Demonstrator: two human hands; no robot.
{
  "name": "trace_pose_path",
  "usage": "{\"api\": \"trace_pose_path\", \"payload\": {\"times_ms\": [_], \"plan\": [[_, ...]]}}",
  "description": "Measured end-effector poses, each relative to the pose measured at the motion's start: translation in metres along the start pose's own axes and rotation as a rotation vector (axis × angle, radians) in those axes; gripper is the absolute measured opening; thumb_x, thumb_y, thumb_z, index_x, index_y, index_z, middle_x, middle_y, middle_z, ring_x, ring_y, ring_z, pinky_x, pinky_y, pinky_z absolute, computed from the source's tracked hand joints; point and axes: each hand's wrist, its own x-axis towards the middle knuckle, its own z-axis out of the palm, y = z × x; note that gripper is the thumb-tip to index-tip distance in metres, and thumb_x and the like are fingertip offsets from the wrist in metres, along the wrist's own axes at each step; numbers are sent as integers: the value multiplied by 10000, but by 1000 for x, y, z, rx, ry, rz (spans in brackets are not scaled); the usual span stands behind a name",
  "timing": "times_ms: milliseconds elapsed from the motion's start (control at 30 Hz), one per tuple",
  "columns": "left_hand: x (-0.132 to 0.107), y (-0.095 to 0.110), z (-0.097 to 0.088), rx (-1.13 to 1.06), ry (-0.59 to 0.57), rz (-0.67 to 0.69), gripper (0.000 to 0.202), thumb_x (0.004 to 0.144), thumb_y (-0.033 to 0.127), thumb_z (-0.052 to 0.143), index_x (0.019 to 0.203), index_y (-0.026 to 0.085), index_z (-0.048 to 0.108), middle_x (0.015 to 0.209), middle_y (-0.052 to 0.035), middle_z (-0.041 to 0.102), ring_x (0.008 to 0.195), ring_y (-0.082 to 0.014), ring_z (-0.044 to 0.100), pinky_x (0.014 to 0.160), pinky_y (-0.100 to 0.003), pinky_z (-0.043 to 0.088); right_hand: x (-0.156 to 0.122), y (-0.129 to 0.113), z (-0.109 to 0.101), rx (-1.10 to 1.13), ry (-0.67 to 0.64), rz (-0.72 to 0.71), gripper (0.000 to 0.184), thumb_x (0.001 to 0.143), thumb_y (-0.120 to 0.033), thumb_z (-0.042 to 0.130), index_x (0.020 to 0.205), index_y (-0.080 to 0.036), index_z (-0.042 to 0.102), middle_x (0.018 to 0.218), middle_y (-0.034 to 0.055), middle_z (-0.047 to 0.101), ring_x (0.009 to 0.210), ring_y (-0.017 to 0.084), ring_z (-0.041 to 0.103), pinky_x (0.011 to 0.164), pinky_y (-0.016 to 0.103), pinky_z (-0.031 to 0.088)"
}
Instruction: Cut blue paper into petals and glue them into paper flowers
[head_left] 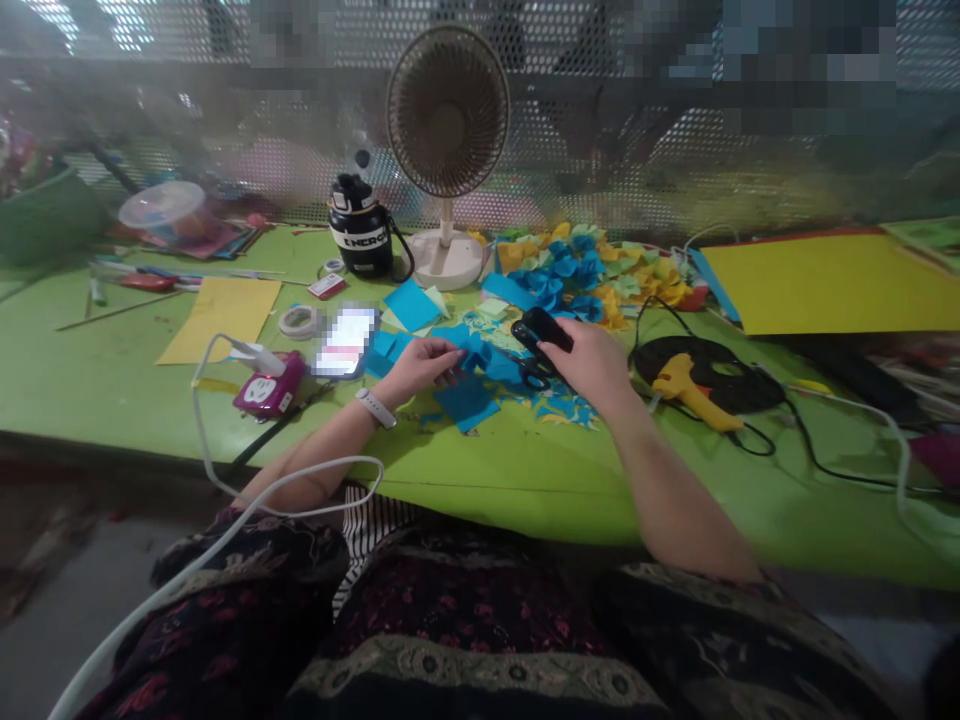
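My left hand (421, 366) pinches a small blue paper piece (472, 352) above the green table (112, 380); a white band sits on that wrist. My right hand (589, 362) is closed round black-handled scissors (538, 345), whose handles stick out past my fingers towards the blue piece. Blue paper offcuts (466, 402) and small scraps lie under and between both hands. A heap of folded blue, yellow and green paper flowers (581, 270) lies just beyond my right hand.
A yellow glue gun (688, 392) on a black pad with cable lies right of my hand. A phone (345, 342), tape roll (298, 321), pink socket block (268, 388), black bottle (360, 228), desk fan (448, 130) and yellow sheets (832, 282) surround the work spot.
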Motion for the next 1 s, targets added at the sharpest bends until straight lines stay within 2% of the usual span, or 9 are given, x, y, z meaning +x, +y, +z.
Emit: {"api": "trace_pose_path", "payload": {"times_ms": [100, 200, 467, 600, 733, 767, 900, 1000], "plan": [[-3, -5, 6, 97, -107, -38, 306, 796, 429, 738, 749, 141, 645, 589, -28, 690, 439, -86, 586, 413, -174, 408, 5, 7, 3, -61, -22, 32, 376, 916, -342, 605, 1238, -168, 690, 1073, 165, 744, 984, 342, 674, 770, 401, 484], [-8, -8, 13, 192, -167, -38, 289, 805, 419, 721, 741, 146, 650, 538, -3, 655, 419, -95, 575, 417, -186, 431, 8, 13, 9, -103, -38, 32, 394, 922, -350, 598, 1257, -159, 678, 1079, 181, 738, 996, 356, 664, 772, 411, 475], [-15, -9, 21, 462, -244, 101, 273, 859, 416, 631, 785, 159, 684, 529, -3, 642, 402, -105, 534, 444, -214, 392, 12, 22, 18, -204, 33, 9, 440, 955, -308, 521, 1345, -124, 606, 1121, 205, 717, 1020, 351, 632, 825, 433, 446], [-14, -10, 23, 612, -209, 204, 276, 863, 400, 620, 761, 156, 700, 509, 0, 602, 415, -95, 469, 457, -227, 309, 13, 25, 15, -239, -39, 46, 420, 940, -275, 539, 1319, -115, 621, 1135, 212, 703, 1041, 356, 615, 836, 433, 437], [-15, -9, 23, 612, -166, 229, 319, 862, 451, 620, 784, 157, 716, 475, 26, 532, 417, -85, 397, 456, -232, 244, 6, 14, 2, -210, 84, 4, 396, 936, -268, 516, 1288, -130, 635, 1239, 198, 651, 1144, 347, 565, 876, 418, 438], [-16, -8, 22, 611, -160, 231, 335, 864, 465, 615, 782, 157, 717, 462, 31, 513, 417, -84, 387, 456, -232, 240, 3, 9, -1, -197, 72, -22, 372, 939, -278, 505, 1249, -138, 655, 1221, 188, 660, 1138, 336, 573, 866, 407, 448], [-19, -5, 24, 615, -122, 219, 377, 872, 499, 601, 776, 154, 716, 442, 34, 499, 415, -80, 375, 456, -231, 250, -11, -9, -4, -239, -266, -115, 265, 879, -323, 575, 1036, -164, 718, 1047, 164, 718, 993, 317, 647, 710, 368, 475], [-21, -1, 24, 615, -71, 208, 395, 884, 507, 586, 795, 146, 719, 462, 18, 541, 426, -83, 402, 460, -236, 272, -13, -15, 1, -283, -373, -147, 251, 854, -276, 580, 1014, -141, 716, 1085, 197, 707, 1007, 330, 657, 683, 364, 471]]}}
